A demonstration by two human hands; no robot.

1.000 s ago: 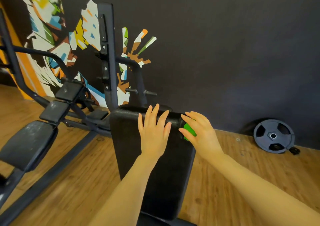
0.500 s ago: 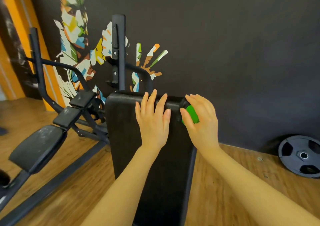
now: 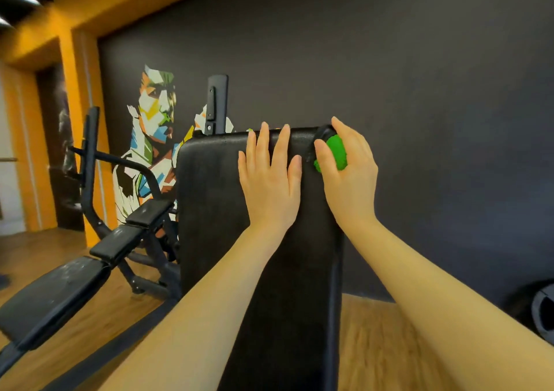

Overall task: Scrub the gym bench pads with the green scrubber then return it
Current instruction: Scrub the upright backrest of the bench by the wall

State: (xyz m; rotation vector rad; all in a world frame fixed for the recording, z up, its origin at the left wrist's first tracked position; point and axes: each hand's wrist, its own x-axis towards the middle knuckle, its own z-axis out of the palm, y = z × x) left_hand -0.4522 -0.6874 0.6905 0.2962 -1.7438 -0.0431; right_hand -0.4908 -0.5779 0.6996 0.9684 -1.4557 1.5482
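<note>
Right hand: the right hand [image 3: 349,170] has its grip curled round the green scrubber [image 3: 335,153], thumb in front and fingers over the top.
Green scrubber: it sits at the top right corner of the bench pad [image 3: 227,207], pressed against the pad's edge.
Left hand: the left hand [image 3: 271,177] lies flat on the pad near the top, fingers straight and a little apart, grasping nothing.
Bench pad: black, tilted up, in front of the dark wall [image 3: 419,90].
Other bench: a second black bench [image 3: 60,294] stands to the left on the wooden floor [image 3: 368,345].
Wall picture: a colourful mural [image 3: 150,138] behind the benches.
</note>
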